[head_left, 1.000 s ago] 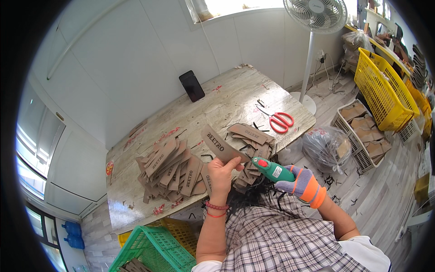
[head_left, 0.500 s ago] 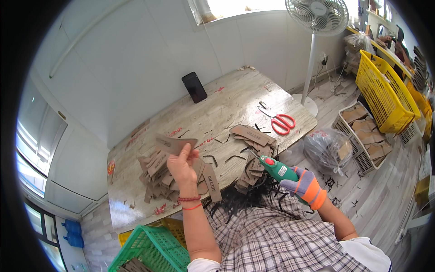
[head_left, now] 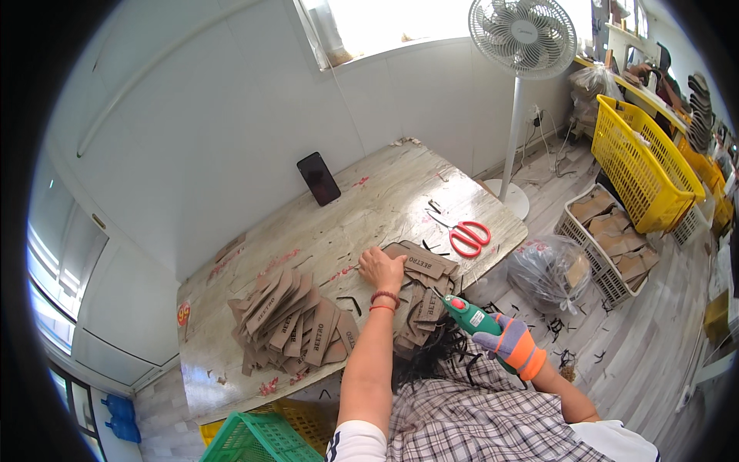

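My bare left hand (head_left: 381, 269), with red bracelets at the wrist, is at the far left end of the right-hand pile of flat brown printed pieces (head_left: 427, 262). Its fingers are curled at the end of a brown piece there, partly hiding it. In a grey and orange glove, my right hand (head_left: 514, 343) grips a green handheld electric tool (head_left: 468, 316) with a red button. The tool's thin metal tip points at the right pile's edge. A larger heap of similar brown pieces (head_left: 289, 323) lies left of my left forearm.
Red-handled scissors (head_left: 469, 239) lie on the table (head_left: 223, 377) beyond the right pile; a black phone (head_left: 319, 179) leans at the back. Black scraps (head_left: 423, 358) gather at the near edge. Around stand a fan (head_left: 523, 35), plastic bag (head_left: 548, 269), and green (head_left: 258, 439) and yellow baskets (head_left: 647, 169).
My left hand has moved right, from above the left heap to the right pile. The brown piece it held up is no longer raised. My right hand still holds the tool near the pile.
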Tool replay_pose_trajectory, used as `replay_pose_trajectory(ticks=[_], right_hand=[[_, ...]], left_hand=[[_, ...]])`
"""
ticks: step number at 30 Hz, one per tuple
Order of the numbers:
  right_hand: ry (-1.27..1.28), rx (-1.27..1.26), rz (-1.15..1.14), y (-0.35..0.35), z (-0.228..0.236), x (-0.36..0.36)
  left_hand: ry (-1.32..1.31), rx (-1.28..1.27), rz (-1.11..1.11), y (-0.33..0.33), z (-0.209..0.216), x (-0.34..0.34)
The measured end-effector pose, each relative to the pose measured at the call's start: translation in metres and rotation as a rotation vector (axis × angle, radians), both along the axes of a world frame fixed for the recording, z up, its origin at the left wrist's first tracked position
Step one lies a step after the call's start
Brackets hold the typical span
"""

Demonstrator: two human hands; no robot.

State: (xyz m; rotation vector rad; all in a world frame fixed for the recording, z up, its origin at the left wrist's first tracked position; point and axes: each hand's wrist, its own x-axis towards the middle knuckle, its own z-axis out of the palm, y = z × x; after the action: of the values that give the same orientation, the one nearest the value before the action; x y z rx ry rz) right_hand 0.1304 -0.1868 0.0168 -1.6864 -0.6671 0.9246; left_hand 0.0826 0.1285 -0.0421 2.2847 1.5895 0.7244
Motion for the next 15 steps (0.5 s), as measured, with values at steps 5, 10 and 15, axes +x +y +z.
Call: replay_pose_trajectory(ticks=[5, 10, 15], right_hand=[[-0.061, -0.033, -0.006, 0.006, 0.010, -0.002], [-0.044, 0.091, -0.059, 0.020, 0.028, -0.009], [-0.212, 0.167, 0.005, 0.030, 0.038, -0.027]], left_hand=[[-0.780, -0.001, -0.199, -0.017, 0.007, -0.019], [-1.408, -0.379, -0.380, -0.047, 0.078, -0.065], [-1.556, -0.587, -0.387, -0.075, 0.108, -0.102]])
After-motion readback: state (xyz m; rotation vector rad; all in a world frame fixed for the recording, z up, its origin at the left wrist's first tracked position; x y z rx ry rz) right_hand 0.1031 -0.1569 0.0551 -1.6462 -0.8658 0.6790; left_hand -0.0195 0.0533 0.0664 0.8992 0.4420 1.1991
